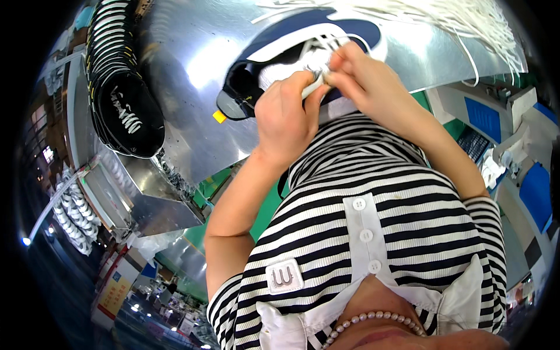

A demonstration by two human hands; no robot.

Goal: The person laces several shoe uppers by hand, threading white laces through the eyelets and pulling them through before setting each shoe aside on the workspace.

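Note:
A navy and white shoe [291,39] lies on the metal tabletop in front of me, with a dark lining and a small yellow tab at its left end. White shoelace [328,42] is partly threaded over its opening and loops near my right fingers. My left hand [287,114] is closed at the near side of the shoe, its thumb and finger pinching a white strip that looks like the shoe's edge. Close beside it, my right hand [368,81] pinches the shoelace between thumb and fingers. The fingertips hide the exact spot where lace and shoe meet.
A long nested row of black shoes [125,111] with white laces runs along the table's left side. Loose white laces [461,26] lie in a bundle at the far right, some hanging over the table edge [443,85]. Blue panels [483,119] stand beyond on the right.

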